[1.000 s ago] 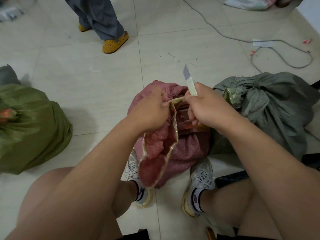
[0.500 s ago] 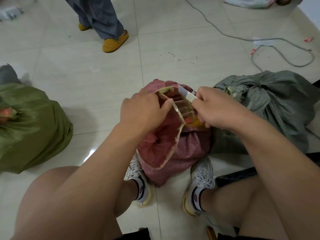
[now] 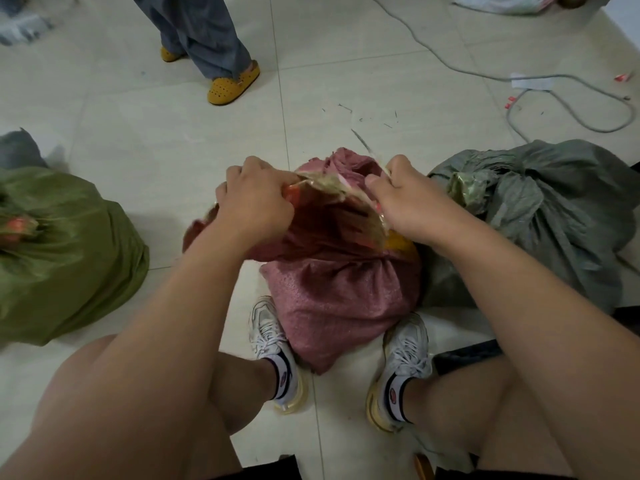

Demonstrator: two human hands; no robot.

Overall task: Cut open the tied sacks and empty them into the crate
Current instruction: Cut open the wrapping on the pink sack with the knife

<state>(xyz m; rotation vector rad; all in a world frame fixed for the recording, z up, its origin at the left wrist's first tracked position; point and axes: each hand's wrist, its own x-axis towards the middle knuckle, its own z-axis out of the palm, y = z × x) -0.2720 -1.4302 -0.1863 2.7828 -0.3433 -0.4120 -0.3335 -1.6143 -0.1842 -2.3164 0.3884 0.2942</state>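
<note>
Pink woven plastic sack (image 3: 332, 299) stands on the pale tiled floor (image 3: 145, 126) at the centre of the frame, between a seated person's two white sneakers, its mouth pulled open. Left hand (image 3: 254, 202) has a closed grip on the left edge of the sack's mouth, fingers curled round the fabric. Right hand (image 3: 412, 199) has a closed grip on the right edge; a thin pale strip juts up past its knuckles, too blurred to identify. Inside the opened mouth, red and yellow contents show, their kind unclear.

Just right of the pink sack, touching it, lies a grey-green woven sack (image 3: 554, 223) with a bunched, knotted top. At the left edge of the frame, well apart, sits an olive-green woven sack (image 3: 69, 251), tied shut. In the upper part of the frame a second person's grey trouser legs (image 3: 197, 29) and yellow perforated clogs (image 3: 232, 85) stand on the tiles. A grey cable (image 3: 568, 77) loops across the floor at upper right.
</note>
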